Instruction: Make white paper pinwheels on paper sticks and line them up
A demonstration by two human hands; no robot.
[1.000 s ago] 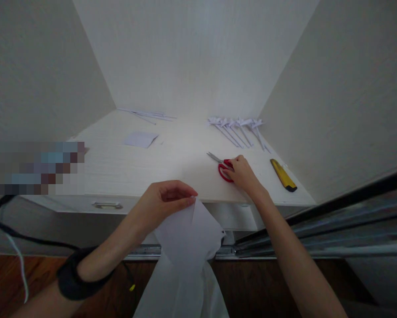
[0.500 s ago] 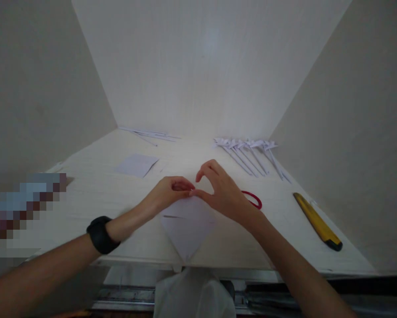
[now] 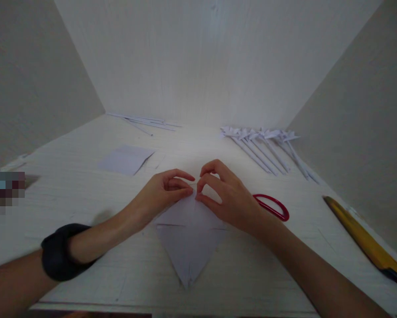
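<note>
1. The folded paper (image 3: 189,238) lies flat on the table (image 3: 85,194), its long axis running from the hands toward the near edge.
2. Left hand (image 3: 158,194) and right hand (image 3: 225,196) both pinch its far tip, equally near.
3. Scissors (image 3: 273,206) lie just right of the paper.

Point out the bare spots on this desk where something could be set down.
Bare: the desk left of the left hand, below the flat paper square; also between scissors and yellow knife. Crowded: the centre, both hands on the folded paper, and the paper sticks behind.
</note>
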